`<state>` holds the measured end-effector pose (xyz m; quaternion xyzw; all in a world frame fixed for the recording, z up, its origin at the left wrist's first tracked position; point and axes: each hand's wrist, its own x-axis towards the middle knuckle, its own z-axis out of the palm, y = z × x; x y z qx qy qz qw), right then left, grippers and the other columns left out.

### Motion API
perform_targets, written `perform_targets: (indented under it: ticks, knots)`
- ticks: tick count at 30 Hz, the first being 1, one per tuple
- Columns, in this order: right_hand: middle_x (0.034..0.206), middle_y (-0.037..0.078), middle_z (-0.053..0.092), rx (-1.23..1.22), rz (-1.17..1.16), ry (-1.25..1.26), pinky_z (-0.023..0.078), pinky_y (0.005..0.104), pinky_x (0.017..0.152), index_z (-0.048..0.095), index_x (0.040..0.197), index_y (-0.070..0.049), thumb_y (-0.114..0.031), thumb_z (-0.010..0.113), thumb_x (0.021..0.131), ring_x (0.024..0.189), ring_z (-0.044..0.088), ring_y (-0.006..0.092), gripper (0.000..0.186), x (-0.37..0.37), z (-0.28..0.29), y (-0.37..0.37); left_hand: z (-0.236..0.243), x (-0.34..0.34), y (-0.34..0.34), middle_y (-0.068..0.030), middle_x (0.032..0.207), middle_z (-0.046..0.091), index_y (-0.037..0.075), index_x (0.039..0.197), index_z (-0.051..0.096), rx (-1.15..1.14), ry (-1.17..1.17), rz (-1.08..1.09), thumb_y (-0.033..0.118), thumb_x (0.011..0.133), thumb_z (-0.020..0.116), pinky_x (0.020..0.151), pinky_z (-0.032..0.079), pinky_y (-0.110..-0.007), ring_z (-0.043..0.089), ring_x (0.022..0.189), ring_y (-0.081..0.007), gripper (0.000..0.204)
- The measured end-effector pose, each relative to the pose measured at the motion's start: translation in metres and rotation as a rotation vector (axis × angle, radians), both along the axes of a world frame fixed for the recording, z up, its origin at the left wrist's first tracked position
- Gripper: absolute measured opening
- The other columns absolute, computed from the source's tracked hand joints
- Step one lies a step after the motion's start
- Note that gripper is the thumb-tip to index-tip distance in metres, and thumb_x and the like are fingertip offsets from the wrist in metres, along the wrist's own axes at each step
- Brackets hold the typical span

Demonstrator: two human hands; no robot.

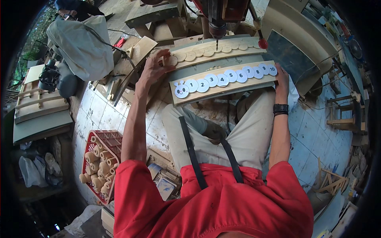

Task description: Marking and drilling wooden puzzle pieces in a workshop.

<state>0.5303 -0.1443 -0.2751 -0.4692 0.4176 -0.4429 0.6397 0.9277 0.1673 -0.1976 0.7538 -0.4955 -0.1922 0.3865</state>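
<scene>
My left hand grips the left end of the far plank, a pale wooden board edged with a row of overlapping bare round discs. Nearer to me lies a second plank with a caterpillar of white numbered discs and a smiling head at its left. The fingers of my right hand close round this plank's right end. Above the far plank, a drill bit points down from a drill chuck; I cannot tell whether it touches the wood. Both planks rest on a grey work surface.
A red crate of turned wooden pieces stands on the tiled floor to my left. A red-knobbed lever hangs beside the drill. A cloth-covered machine stands at the far left, and a wooden stool at the right.
</scene>
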Motion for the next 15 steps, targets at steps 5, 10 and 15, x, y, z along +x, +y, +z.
perform_targets:
  ticks: [5, 10, 15]
  knots:
    - [0.091, 0.006, 0.070, -0.043, 0.003, 0.021, 0.048, 0.0245, 0.073, 0.069, 0.101, 0.003, -0.027, 0.064, 0.095, 0.079, 0.063, 0.0110, 0.031, 0.000, 0.003, 0.004, 0.004, -0.002, -0.001, -0.0106, 0.134, 0.057, 0.007, 0.134, 0.053, 0.039, -0.069, -0.019, 0.021, 0.071, 0.085, 0.110, 0.039, -0.040, 0.051, 0.128, -0.0223, 0.072]
    - [0.079, 0.000, 0.065, -0.072, -0.055, 0.077, 0.040, 0.0221, 0.051, 0.070, 0.098, 0.000, -0.027, 0.063, 0.095, 0.059, 0.054, 0.0055, 0.028, -0.002, 0.010, 0.016, -0.001, -0.005, 0.000, -0.0098, 0.133, 0.057, 0.008, 0.135, 0.052, 0.049, -0.110, -0.013, 0.021, 0.068, 0.087, 0.107, 0.041, -0.038, 0.052, 0.126, -0.0217, 0.076]
    - [0.069, -0.006, 0.057, -0.092, 0.040, 0.120, 0.023, 0.0200, 0.037, 0.070, 0.096, -0.003, -0.028, 0.062, 0.096, 0.046, 0.039, -0.0002, 0.026, -0.015, 0.026, 0.029, 0.000, -0.004, -0.001, -0.0115, 0.123, 0.063, 0.007, 0.132, 0.055, 0.024, -0.170, -0.009, 0.020, 0.064, 0.088, 0.103, 0.044, -0.037, 0.057, 0.119, -0.0257, 0.077]
